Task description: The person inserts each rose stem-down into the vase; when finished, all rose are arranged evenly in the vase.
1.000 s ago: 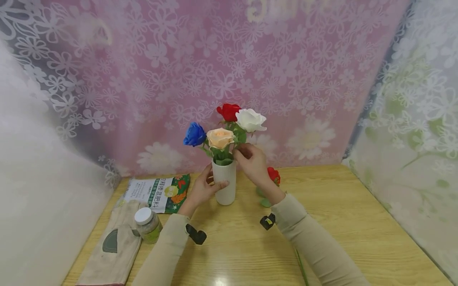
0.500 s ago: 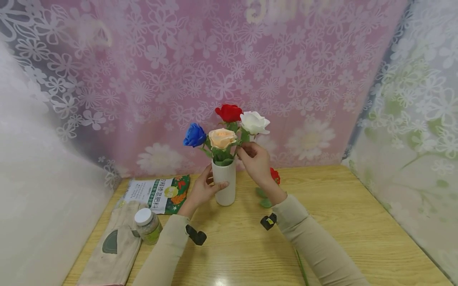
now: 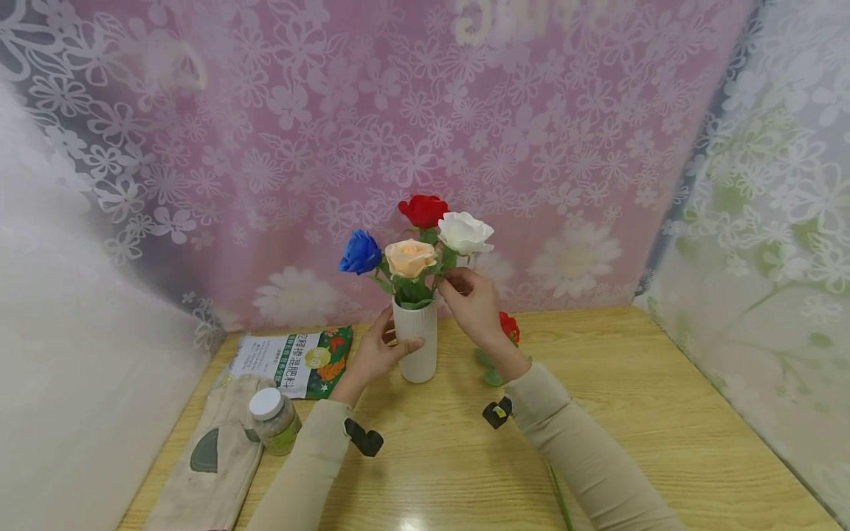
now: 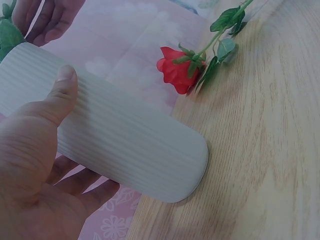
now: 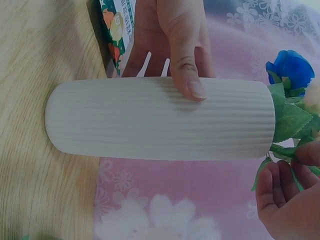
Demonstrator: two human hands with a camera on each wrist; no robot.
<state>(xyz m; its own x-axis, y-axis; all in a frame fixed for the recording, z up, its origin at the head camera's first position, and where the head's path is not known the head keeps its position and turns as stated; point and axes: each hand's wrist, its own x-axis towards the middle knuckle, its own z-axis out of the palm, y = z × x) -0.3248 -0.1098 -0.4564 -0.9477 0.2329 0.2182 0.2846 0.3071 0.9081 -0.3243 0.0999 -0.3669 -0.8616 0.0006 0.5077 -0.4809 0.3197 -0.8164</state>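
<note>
A white ribbed vase (image 3: 417, 350) stands upright on the wooden table, holding a blue rose (image 3: 361, 252), a peach rose (image 3: 410, 258), a red rose (image 3: 423, 211) and a white rose (image 3: 466, 233). My left hand (image 3: 375, 352) grips the vase from the left, thumb across the front, fingers round the back. At the vase's mouth, my right hand (image 3: 473, 304) pinches the green stem of the white rose between thumb and fingertips. Green leaves (image 5: 292, 120) crowd the rim in the right wrist view. Another red rose (image 4: 181, 70) lies on the table, partly hidden behind my right forearm in the head view.
On the left lie a fertilizer bag (image 3: 292, 363) with a green end and beige gloves (image 3: 212, 464) with a grey patch. A white-lidded jar (image 3: 274, 420) stands beside them, close to my left sleeve. A pink floral backdrop (image 3: 319, 184) hangs behind the table (image 3: 425, 457).
The white rose and my right hand shifted slightly right, then back left. The red rose in the vase has moved a little. My left hand keeps its grip on the vase.
</note>
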